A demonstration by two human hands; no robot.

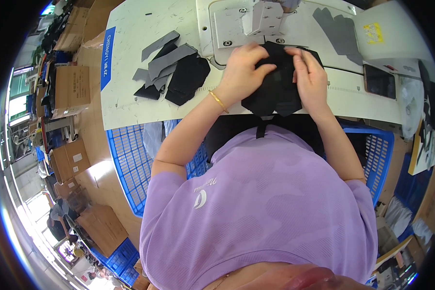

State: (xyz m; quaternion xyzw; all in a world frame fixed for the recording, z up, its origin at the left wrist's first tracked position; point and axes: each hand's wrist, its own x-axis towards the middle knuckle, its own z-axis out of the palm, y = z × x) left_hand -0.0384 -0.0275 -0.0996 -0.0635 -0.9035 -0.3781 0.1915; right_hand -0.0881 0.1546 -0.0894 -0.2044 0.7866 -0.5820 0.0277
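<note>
In the head view, black fabric pieces [274,93] lie on the pale sewing table in front of the machine head, with angular edges overlapping. My left hand [244,72] rests at their upper left, thumb stretched over the cloth and apart from the other fingers, which are slightly blurred. A gold bangle circles that wrist. My right hand [310,79] is at the right side of the same cloth, its fingers bent and closed on the fabric near the upper right edge. Just beyond both hands stands the white sewing machine head [266,19]; its needle area is mostly hidden.
Loose grey strips [171,60] and black fabric pieces [188,79] lie on the left. More grey pieces [340,36] sit at the far right, near a dark control panel [379,81]. Blue baskets [130,157] flank me below the table edge; cardboard boxes [72,89] stand left.
</note>
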